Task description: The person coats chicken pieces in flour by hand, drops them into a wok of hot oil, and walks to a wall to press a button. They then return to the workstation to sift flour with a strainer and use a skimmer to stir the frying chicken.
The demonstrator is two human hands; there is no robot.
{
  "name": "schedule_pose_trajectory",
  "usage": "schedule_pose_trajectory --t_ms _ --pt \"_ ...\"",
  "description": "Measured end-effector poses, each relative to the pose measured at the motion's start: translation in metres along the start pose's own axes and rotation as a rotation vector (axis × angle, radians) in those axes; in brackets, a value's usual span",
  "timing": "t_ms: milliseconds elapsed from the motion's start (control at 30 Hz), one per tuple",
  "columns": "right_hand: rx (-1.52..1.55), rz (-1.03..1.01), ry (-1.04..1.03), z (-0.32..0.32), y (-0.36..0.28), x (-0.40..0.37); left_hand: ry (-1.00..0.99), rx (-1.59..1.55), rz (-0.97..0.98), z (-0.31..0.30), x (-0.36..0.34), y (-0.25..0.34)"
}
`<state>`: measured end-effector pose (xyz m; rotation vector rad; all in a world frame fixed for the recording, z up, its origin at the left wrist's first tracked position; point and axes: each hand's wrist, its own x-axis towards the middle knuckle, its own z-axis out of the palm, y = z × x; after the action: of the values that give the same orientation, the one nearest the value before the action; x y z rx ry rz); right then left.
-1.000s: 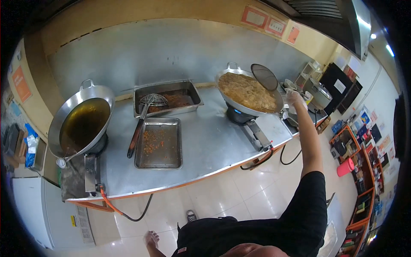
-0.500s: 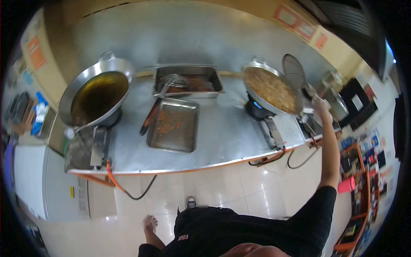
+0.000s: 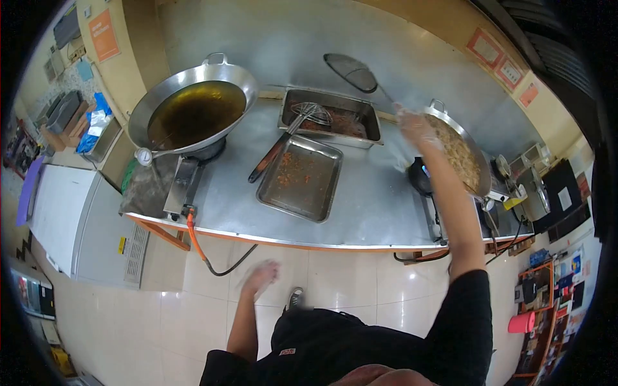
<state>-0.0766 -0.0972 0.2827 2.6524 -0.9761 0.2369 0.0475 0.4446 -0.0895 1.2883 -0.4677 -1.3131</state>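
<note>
My right hand (image 3: 417, 127), in a clear plastic glove, is closed round the handle of a round mesh strainer (image 3: 351, 72). The strainer is raised beyond the deep steel pan (image 3: 335, 136), which holds dark reddish-brown contents. Just right of that hand, the right wok (image 3: 483, 183) is full of pale brown frying food and partly hidden by my forearm. Over the floor in front of the table hangs my gloved left hand (image 3: 262, 276), slightly blurred, fingers loosely apart with nothing in them. A wire skimmer (image 3: 280, 147) with a wooden handle leans across the deep pan and the shallow tray (image 3: 269, 193).
A large wok (image 3: 140, 128) of dark oil sits on a burner at the left, with a dial thermometer (image 3: 144, 156) at its rim. Gas hoses (image 3: 201, 249) hang below the table edge. A white chest freezer (image 3: 64, 199) stands at far left.
My right hand has carried the strainer leftwards, from the right wok's far right side to above the deep pan's back edge. My left hand has risen and moved right. The view has shifted left.
</note>
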Motion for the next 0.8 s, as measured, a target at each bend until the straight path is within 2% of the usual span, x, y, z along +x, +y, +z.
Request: schedule_pose_trajectory --t_ms 33,67,100,133,167,200,233,267,300,367,400,500,533,600,633,667,700,767,800 --pt "0.006 0.032 -0.025 0.026 -0.02 0.017 -0.049 0.077 0.047 0.009 0.027 0.005" --pt "0.115 0.112 -0.1 0.029 -0.057 0.028 -0.004 0.525 0.401 0.02 0.062 0.005" --pt "0.183 0.186 -0.072 0.024 -0.094 0.023 0.042 0.978 0.751 0.029 0.098 0.005" --pt "0.248 0.268 -0.047 0.019 -0.124 0.017 0.008 1.238 0.695 0.035 0.131 0.004" --pt "0.282 0.277 -0.026 0.053 -0.139 0.03 -0.043 1.494 0.656 0.042 0.163 0.005" --pt "0.314 0.305 -0.006 0.089 -0.147 0.038 -0.11 1.61 0.558 0.048 0.183 0.006" --pt "0.214 0.203 -0.094 0.083 -0.165 0.026 -0.153 1.631 0.481 0.053 0.2 0.008" --pt "0.148 0.263 -0.086 0.085 -0.186 0.021 -0.169 1.633 0.431 0.06 0.213 0.011" --pt "0.017 0.199 -0.108 0.12 -0.197 0.031 -0.187 1.63 0.398 0.064 0.221 0.012" --pt "0.268 0.373 -0.195 0.091 -0.228 0.005 -0.193 1.615 0.345 0.073 0.237 0.015" --pt "0.285 0.38 -0.245 0.078 -0.24 -0.002 -0.19 1.605 0.327 0.076 0.244 0.019" --pt "0.387 0.346 -0.303 0.094 -0.271 -0.012 -0.165 1.553 0.275 0.084 0.26 0.03" --pt "0.302 0.244 -0.329 0.09 -0.282 -0.02 -0.156 1.519 0.258 0.087 0.263 0.037" --pt "0.357 0.174 -0.367 0.101 -0.309 -0.023 -0.144 1.435 0.228 0.091 0.269 0.049" --pt "0.497 0.204 -0.376 0.121 -0.321 -0.019 -0.137 1.389 0.209 0.092 0.27 0.057" --pt "0.358 0.135 -0.352 0.095 -0.33 -0.038 -0.128 1.339 0.198 0.093 0.267 0.065" --pt "0.566 0.287 -0.378 0.092 -0.34 -0.041 -0.12 1.284 0.185 0.095 0.26 0.074" --pt "0.659 0.319 -0.467 0.082 -0.346 -0.056 -0.101 1.169 0.153 0.101 0.233 0.08" --pt "0.757 0.287 -0.526 0.098 -0.353 -0.058 -0.086 1.107 0.135 0.104 0.217 0.083"
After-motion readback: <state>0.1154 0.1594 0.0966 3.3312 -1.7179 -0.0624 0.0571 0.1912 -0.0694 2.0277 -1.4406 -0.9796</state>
